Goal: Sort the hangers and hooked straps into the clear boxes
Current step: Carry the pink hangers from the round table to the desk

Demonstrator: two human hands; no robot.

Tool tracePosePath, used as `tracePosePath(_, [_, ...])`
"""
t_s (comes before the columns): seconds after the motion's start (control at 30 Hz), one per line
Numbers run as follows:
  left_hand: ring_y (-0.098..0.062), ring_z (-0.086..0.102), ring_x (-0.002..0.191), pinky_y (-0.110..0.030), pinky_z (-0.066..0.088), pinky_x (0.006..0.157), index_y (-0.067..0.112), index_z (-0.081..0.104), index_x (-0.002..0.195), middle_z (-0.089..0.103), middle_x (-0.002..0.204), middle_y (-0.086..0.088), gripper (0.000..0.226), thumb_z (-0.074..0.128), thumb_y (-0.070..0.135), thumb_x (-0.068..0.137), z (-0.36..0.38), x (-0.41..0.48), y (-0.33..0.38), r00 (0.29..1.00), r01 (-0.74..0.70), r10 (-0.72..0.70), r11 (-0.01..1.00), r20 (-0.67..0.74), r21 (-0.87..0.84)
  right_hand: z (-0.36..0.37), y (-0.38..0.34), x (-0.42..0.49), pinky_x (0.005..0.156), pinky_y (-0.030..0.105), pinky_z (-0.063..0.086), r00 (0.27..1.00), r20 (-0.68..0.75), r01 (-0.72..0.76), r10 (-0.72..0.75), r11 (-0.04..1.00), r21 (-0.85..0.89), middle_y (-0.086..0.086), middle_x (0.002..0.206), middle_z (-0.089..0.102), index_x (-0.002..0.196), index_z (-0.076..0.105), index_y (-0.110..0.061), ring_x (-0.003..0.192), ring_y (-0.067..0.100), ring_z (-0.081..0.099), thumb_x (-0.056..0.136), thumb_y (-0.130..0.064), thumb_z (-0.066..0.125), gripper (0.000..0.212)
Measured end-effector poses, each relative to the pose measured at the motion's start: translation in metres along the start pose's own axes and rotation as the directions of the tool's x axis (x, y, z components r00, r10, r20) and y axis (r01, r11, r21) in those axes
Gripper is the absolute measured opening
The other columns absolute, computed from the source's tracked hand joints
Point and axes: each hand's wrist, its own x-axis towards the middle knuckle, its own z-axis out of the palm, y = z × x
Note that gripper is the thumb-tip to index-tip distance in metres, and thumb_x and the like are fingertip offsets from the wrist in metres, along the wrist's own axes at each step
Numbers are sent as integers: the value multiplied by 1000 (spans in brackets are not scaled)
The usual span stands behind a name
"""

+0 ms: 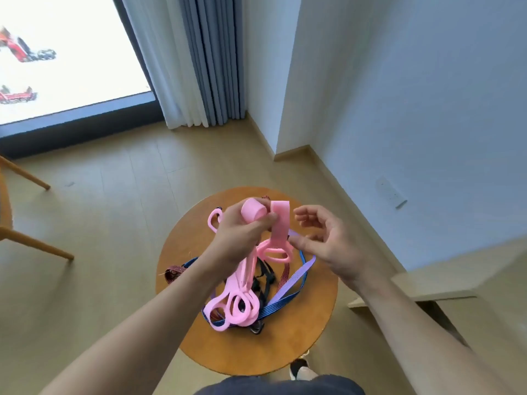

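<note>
Standing over a small round wooden table [285, 346], a person works on a bunch of pink plastic hangers [233, 303]. The left hand [245, 232] is clenched round the hangers' upper ends, raised over the table's 12 o'clock side. The ringed lower ends hang down toward 6 o'clock, lying on or just above the strap pile.

The right hand [328, 240], at approx. 2 o'clock, is relaxed w/ fingers spread and grasps nothing. Its forefinger is just beside a flat pink loop [279, 220], but contact can't be told.

The hooked straps lie tangled at table centre: a blue webbing strap [285, 302] toward 5 o'clock, a lilac flat strap [302, 269] toward 3, a black strap [265, 276] in the middle and a dark red woven strap [174, 272] spilling over the 9 o'clock edge. The clear boxes are not in view (so nothing appears sorted yet).

Risks, by my reading: the hangers' rings sit in among the webbing, so a quick lift could snag a hook and drag straps off the small top. The red strap, already overhanging, looks likeliest to go. A one-handed hold on several slick hangers may also let one slide out. Bringing in the right hand and lifting slowly would likely help.
</note>
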Motion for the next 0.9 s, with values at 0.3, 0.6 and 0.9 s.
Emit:
tracePosePath(0.3, [-13, 52, 54, -23, 46, 49, 27, 80, 96, 73, 73, -3, 19, 72, 17, 82, 100, -10, 39, 988, -39, 49, 997, 149, -69, -68, 42, -90, 77, 25, 54, 980, -112, -140, 162, 973, 183, -1, 82, 73, 89, 76, -16, 81, 13, 67, 84, -8, 81, 11])
tracePosePath(0.6, [-26, 67, 76, -34, 49, 61, 27, 74, 97, 80, 84, -3, 16, 71, 19, 83, 244, -49, 11, 991, 0, -14, 994, 130, 110, -195, 75, -222, 67, 23, 51, 935, -316, -50, 163, 940, 339, -5, 81, 66, 105, 75, -26, 77, 12, 62, 86, 4, 69, 36])
tracePosePath(0.9, [-19, 68, 66, -33, 53, 57, 24, 72, 95, 76, 76, -3, 9, 74, 24, 86, 395, -97, -45, 968, 73, -144, 944, 205, 321, -296, 147, -338, 79, 39, 60, 686, -604, 9, 406, 825, 565, 10, 97, 76, 104, 78, -16, 86, 21, 70, 86, 4, 71, 28])
